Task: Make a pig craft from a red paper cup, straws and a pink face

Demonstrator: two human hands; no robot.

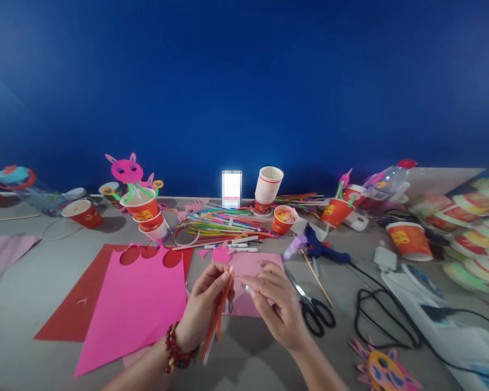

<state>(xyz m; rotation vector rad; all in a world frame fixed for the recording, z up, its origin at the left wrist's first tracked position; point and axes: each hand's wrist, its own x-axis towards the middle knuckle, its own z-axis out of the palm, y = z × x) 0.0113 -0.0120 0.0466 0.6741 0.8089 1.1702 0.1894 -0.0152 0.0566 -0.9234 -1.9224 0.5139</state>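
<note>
Pinched in my left hand [209, 296] are several orange and white strips [218, 320], hanging down past the palm; a beaded bracelet circles that wrist. Close on the right, my right hand [275, 298] has its fingers bent and partly spread, with a small whitish spot near the fingertips that I cannot make out. A light pink sheet [244, 309] lies under both hands. Left of them, a bright pink sheet [142, 304] with round cut-outs along its top covers part of a red sheet [73, 304].
Black-handled scissors [318, 315], a wooden stick [320, 279], a purple glue stick [294, 246] and a blue glue gun [326, 251] with a looping cord lie on the right. Coloured strips [228, 222], stacked cups [269, 187] and a cup with a pink figure [127, 171] stand behind.
</note>
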